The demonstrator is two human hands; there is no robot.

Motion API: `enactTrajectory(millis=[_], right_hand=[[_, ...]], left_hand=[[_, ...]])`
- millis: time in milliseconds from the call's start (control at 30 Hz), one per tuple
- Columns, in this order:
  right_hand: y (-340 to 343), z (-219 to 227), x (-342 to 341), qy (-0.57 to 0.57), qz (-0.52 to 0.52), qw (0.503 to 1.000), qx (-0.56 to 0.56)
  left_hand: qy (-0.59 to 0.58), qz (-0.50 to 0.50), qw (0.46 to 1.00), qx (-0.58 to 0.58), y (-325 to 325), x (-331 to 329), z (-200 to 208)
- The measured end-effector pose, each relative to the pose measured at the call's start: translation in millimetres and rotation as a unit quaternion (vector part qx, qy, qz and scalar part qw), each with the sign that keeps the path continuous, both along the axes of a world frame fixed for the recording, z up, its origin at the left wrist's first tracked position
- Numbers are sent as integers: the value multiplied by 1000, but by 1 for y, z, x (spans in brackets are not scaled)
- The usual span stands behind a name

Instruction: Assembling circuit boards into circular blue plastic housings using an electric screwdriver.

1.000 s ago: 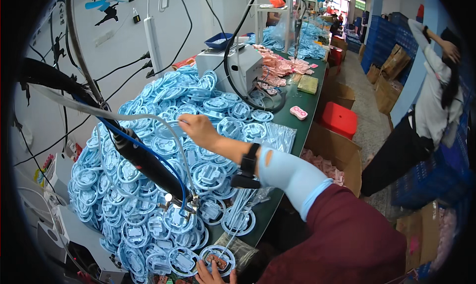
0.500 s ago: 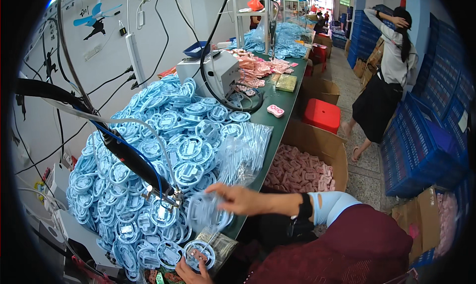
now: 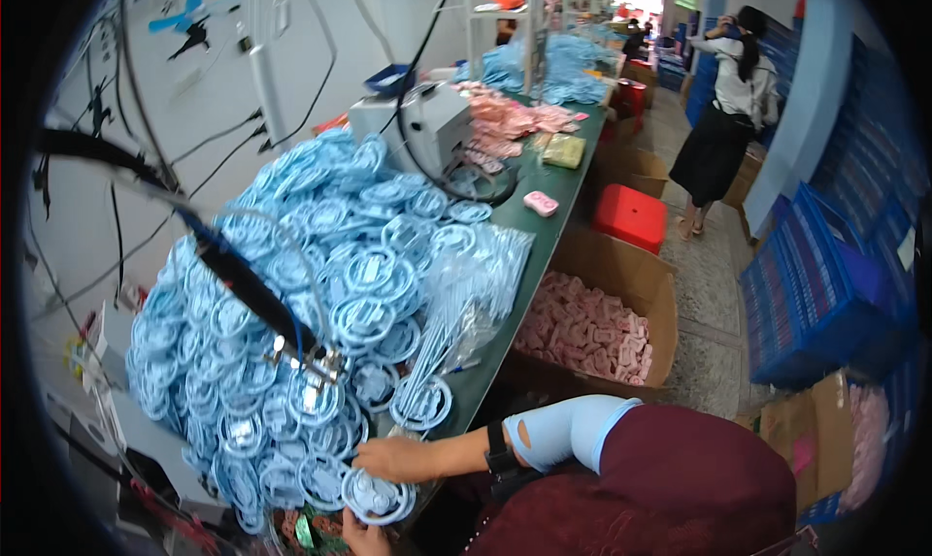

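Note:
At the table's near edge, a round light-blue plastic part [image 3: 377, 498] with a ring-shaped rim sits between both hands. My right hand [image 3: 393, 458] comes in from the right, its fingers closed on the far rim. From below, my left hand [image 3: 365, 537] grips the lower edge of the same part, thumb up; its other fingers are hidden. A large heap of similar blue plastic parts [image 3: 282, 265] rises just beyond. One loose blue part [image 3: 421, 403] lies to the right of the heap, partly over a clear bag. Small reddish-brown pieces [image 3: 287, 525] lie left of my left hand.
A black arm with a metal tip [image 3: 257, 299] hangs over the heap. Clear bags of thin sticks [image 3: 476, 284] lie on the green table [image 3: 555, 182]. A grey box machine [image 3: 422, 124] stands behind. Right: a carton of pink pieces [image 3: 587, 328], red stool [image 3: 629, 218], blue crates, a standing person [image 3: 728, 110].
My right hand has come down and left with a blue part, meeting the one at my left hand. The reddish-brown piece seen there is now covered. The person in the aisle has moved farther off.

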State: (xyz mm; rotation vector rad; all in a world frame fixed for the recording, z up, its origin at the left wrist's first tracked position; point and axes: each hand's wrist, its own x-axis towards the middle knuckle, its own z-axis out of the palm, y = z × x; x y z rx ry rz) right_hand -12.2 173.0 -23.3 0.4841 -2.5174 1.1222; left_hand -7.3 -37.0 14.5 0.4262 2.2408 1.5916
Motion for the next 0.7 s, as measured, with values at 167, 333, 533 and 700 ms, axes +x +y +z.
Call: enactTrajectory(millis=[167, 333, 533, 700], right_hand=[[35, -15, -10, 24, -71, 993, 88], [38, 45, 15, -28, -56, 995, 73], [32, 64, 17, -110, 120, 979, 121], [31, 74, 10, -184, 169, 956, 157]], left_hand=[[-195, 25, 969, 147, 16, -8, 0], [-187, 59, 970, 147, 15, -4, -8], [-223, 38, 961, 157, 5, -8, -11], [-235, 37, 958, 158, 4, -10, -8]])
